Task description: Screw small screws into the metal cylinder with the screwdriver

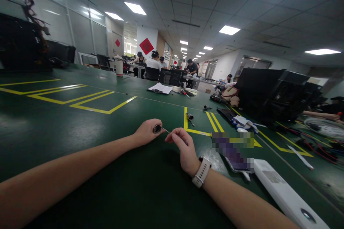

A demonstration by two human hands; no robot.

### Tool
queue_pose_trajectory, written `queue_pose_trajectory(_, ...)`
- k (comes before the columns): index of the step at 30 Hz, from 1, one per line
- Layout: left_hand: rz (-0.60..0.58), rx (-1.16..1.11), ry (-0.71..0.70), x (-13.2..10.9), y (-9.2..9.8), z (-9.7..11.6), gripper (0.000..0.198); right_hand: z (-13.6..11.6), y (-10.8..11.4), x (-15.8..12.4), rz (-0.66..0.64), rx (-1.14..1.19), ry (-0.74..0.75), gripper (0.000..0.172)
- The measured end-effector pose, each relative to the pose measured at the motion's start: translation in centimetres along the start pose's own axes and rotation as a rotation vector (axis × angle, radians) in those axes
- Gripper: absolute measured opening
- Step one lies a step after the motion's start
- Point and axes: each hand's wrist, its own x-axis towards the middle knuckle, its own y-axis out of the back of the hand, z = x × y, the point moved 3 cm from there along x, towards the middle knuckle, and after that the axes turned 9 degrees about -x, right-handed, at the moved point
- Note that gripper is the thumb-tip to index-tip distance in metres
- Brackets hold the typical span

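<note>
My left hand (146, 132) is closed around a round metal connector-like part (157, 128), its dark hollow end facing me. From the right, my right hand (184, 146) pinches a thin metal rod (166, 129); its tip meets the side of the part or the left fingertips, I cannot tell which. What kind of tool the rod is does not show. A pale watch strap (202, 172) circles the right wrist. Beyond the right hand, a similar metal part (190, 116) lies on the green table (126, 189), with small bits beside it.
Right of my hands lie a phone (233, 154) and a long white device (285, 193). Farther back are another small metal part (206, 107), gloves (244, 122), a clipboard (160, 88), a red screwdriver (185, 93) and a white cup (118, 66). Black equipment (268, 93) stands at right.
</note>
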Motion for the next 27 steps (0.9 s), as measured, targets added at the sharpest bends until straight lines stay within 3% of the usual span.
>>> queue_pose_trajectory(12, 0.078, 0.044, -0.075, -0.17, 0.15, 0.07, 0.023, -0.63, -0.55, -0.30, -0.094, -0.115, -0.010, 0.013)
queue_pose_trajectory(20, 0.118, 0.044, -0.099, -0.27, 0.28, 0.26, 0.024, -0.44, -0.44, -0.25, -0.074, -0.132, -0.021, 0.012)
queue_pose_trajectory(27, 0.132, -0.126, -0.084, -0.31, 0.27, -0.04, 0.024, 0.32, -0.66, 0.02, -0.120, 0.137, -0.087, 0.012)
